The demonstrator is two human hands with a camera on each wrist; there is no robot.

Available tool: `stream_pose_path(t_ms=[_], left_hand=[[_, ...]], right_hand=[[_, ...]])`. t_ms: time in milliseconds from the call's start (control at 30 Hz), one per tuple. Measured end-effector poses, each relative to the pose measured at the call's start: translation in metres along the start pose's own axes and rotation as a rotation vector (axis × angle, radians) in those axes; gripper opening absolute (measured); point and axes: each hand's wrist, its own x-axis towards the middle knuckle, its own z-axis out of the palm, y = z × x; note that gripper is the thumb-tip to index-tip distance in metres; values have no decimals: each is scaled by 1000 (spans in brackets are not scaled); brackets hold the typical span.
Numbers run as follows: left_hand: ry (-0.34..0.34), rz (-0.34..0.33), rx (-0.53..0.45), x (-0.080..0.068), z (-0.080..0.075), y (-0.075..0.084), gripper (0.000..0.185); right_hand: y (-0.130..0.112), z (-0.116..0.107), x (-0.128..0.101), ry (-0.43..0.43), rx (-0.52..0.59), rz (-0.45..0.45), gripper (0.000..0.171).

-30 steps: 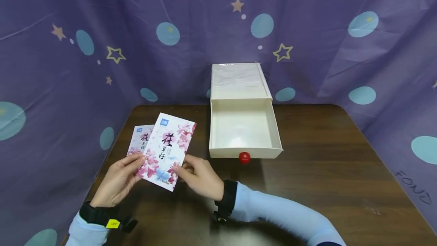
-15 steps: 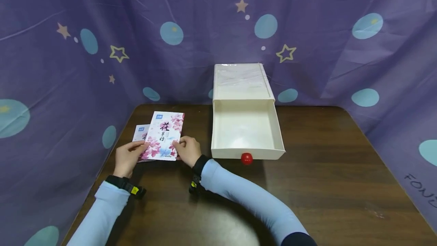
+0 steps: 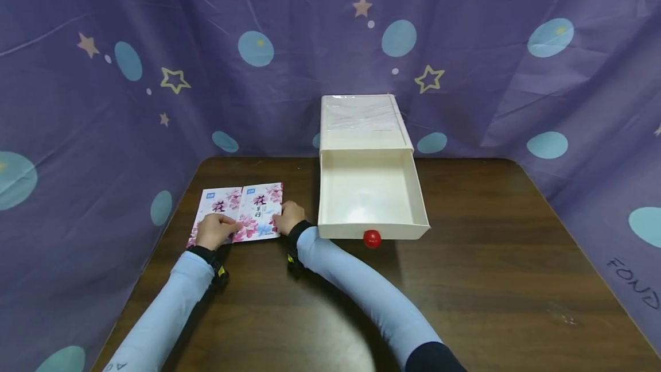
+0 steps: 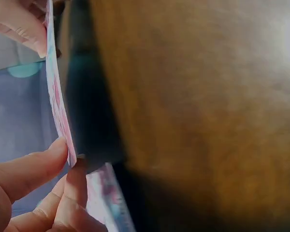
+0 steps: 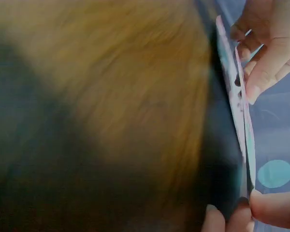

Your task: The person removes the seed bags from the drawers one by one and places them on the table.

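Two flat white packets printed with pink flowers and dark lettering are at the left of the table. The right-hand packet (image 3: 260, 205) stands in front of my right hand (image 3: 290, 218), which pinches its right edge between thumb and fingers. My left hand (image 3: 216, 231) pinches its near left edge; in the left wrist view the thumb (image 4: 36, 169) and a fingertip meet there. The left-hand packet (image 3: 219, 195) lies on the table, its lower part hidden by my left hand. In the head view the packets sit side by side with edges meeting.
A white box (image 3: 364, 122) with its drawer (image 3: 373, 188) pulled out and a red round knob (image 3: 372, 239) stands at the back middle of the brown table (image 3: 490, 268). A purple patterned curtain (image 3: 320, 45) hangs behind the table and along its sides.
The held packet has come down to the table and shifted beside the left packet, uncovering more of it. Both hands have moved forward with it, the left hand now in front of the left packet.
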Motion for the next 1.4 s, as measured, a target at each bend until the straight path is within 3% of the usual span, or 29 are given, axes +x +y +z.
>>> stream_pose_path(t_ms=[167,400,800,900,1167,1400], left_hand=[[-53,-23,4,3,7,-9,32],[-106,-94,-24,10,6,-15,35],[-193,-52,57,19,-2,-15,30],[-218,-70,76,21,-3,-15,31],[-231,-123,95,25,-3,-14,32],[-219,-126,68,21,-4,-12,30]], right_hand=[[0,4,4,-33,-120,33,22],[-5,6,6,-40,-142,83,39],[-6,12,12,-36,-204,91,48],[-5,15,13,-42,-218,82,50],[-7,17,11,-45,-262,78,51],[-6,16,9,-41,-246,70,48]])
